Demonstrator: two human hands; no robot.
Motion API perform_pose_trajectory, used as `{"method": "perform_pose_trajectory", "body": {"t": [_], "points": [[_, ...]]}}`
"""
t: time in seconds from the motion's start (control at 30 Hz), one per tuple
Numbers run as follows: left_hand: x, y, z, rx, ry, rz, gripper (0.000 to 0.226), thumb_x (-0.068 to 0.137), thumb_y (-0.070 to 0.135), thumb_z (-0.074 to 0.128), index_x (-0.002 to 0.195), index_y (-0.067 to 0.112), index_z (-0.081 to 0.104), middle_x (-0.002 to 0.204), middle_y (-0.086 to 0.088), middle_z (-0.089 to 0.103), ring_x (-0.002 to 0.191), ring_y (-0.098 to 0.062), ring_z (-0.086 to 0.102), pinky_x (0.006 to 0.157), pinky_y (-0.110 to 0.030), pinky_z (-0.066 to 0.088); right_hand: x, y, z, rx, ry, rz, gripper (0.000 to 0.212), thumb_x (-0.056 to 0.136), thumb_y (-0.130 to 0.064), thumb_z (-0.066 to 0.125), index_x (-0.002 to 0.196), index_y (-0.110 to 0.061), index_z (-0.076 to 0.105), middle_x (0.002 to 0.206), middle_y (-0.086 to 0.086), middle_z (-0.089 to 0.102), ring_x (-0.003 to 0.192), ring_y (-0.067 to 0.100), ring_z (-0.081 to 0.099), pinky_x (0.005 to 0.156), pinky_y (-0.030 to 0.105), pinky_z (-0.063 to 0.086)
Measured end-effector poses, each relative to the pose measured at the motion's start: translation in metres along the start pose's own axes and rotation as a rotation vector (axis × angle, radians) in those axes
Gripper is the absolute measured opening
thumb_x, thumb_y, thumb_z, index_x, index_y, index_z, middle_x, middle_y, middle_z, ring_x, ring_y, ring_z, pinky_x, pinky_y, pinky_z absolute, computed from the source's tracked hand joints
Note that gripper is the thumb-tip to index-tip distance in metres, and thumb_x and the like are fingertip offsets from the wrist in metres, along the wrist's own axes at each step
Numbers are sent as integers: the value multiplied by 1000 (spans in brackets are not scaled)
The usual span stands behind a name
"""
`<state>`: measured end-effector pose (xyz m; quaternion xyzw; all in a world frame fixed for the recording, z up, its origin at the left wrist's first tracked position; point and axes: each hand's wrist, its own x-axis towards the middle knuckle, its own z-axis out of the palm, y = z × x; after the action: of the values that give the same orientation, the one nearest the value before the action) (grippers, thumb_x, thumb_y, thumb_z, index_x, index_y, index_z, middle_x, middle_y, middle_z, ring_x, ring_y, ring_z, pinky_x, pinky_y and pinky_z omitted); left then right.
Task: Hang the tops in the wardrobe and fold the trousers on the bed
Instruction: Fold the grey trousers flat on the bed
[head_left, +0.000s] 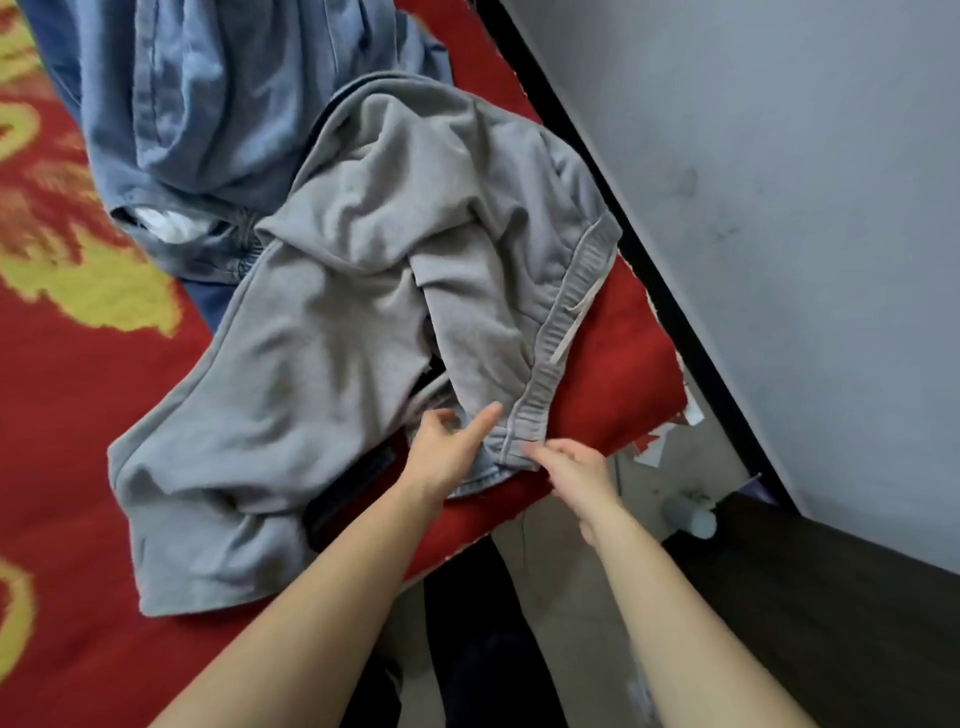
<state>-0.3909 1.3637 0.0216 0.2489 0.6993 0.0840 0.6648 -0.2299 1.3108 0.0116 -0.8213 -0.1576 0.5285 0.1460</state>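
Right hand (571, 467) pinching waistband (558, 343) of grey trousers (337, 322) at six o'clock, left hand (447, 447) spread alongside, likely squaring for folding.

Your left hand (447, 449) lay just beside the waistband (550, 358), forefinger straight; your right hand (569, 467) pinched its near end.

The denim garment (208, 130) runs off the top edge; a dark item (353, 488) hides mostly under the grey sweatpants (337, 312).

Home bedroom, red-covered bed (78, 405), strewn clothes (332, 322)
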Motion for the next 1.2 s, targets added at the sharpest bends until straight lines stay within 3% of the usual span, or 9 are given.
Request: {"method": "perform_pose_trajectory", "body": {"t": [0.2, 0.37, 0.5, 0.6, 0.7, 0.9, 1.03, 1.1, 1.2], "points": [[27, -4, 20, -97, 40, -70, 22, 88, 30, 69, 87, 8, 71, 59, 4, 63, 48, -7, 53, 48, -19, 40, 72, -83, -36, -22, 330, -271, 58, 87, -42, 62, 140, -24, 48, 125, -2, 53, 110, 13, 51, 94, 25, 33], [16, -6, 11, -270, 3, -105, 18, 94, 23, 59, 101, 7, 64, 83, -5, 68, 64, -16, 60, 61, -28, 45, 116, -155, -39, 107, 272, -244, 91, 80, -48, 73, 151, -10, 32, 145, 6, 51, 130, 18, 51, 104, 21, 33], [-3, -5, -17, -287, 39, -49, 14, 87, 16, 57, 95, 5, 56, 75, -5, 60, 62, -17, 57, 66, -37, 50, 97, -172, -30, 112, 266, -177, 69, 62, -23, 81, 126, -13, 57, 118, 3, 67, 102, 19, 64, 91, 31, 52], [-27, 1, -50, -270, 248, -34, 22, 86, 24, 55, 98, 5, 55, 78, -8, 59, 64, -21, 59, 59, -32, 47, 56, -167, -19, 270, 59, -77, 34, 59, -3, 65, 93, -6, 66, 87, 11, 69, 81, 27, 66, 74, 42, 56], [-62, 1, -101, -172, 418, -45, 51, 84, 42, 52, 107, -2, 61, 91, -16, 66, 82, -29, 65, 68, -36, 48, 2, -160, -11, 406, -108, -57, 14, 69, 2, 54, 69, -11, 57, 65, 7, 56, 59, 22, 56, 53, 29, 50], [-189, -17, -208, 351, 503, 230, 110, 44, 99, 53, 112, 14, 34, 98, -2, 55, 91, -27, 61, 69, -37, 45, -142, -156, 21, 432, -278, -212, 22, 92, -30, 62, 105, -14, 67, 93, 6, 74, 74, 20, 72, 59, 35, 58], [-289, -51, -271, 939, 558, 360, 134, 29, 106, 44, 138, 32, 16, 124, -3, 29, 106, -30, 57, 81, -40, 49, -260, -164, 55, 405, -324, -347, 21, 95, -26, 60, 105, -9, 67, 95, 13, 72, 72, 24, 72, 52, 36, 58], [-334, -68, -304, 1114, 594, 423, 120, 41, 96, 54, 138, 33, 23, 126, -6, 29, 104, -31, 58, 82, -39, 52, -321, -170, 67, 435, -335, -413, 23, 94, -23, 59, 110, -7, 65, 104, 17, 70, 85, 30, 70, 60, 41, 60], [-396, -82, -356, 1047, 721, 536, 48, 79, 52, 56, 120, 29, 48, 109, -5, 39, 94, -34, 60, 77, -44, 54, -408, -180, 76, 462, -342, -532, 19, 90, -14, 59, 107, -7, 64, 102, 17, 70, 93, 31, 69, 61, 38, 60]]}}
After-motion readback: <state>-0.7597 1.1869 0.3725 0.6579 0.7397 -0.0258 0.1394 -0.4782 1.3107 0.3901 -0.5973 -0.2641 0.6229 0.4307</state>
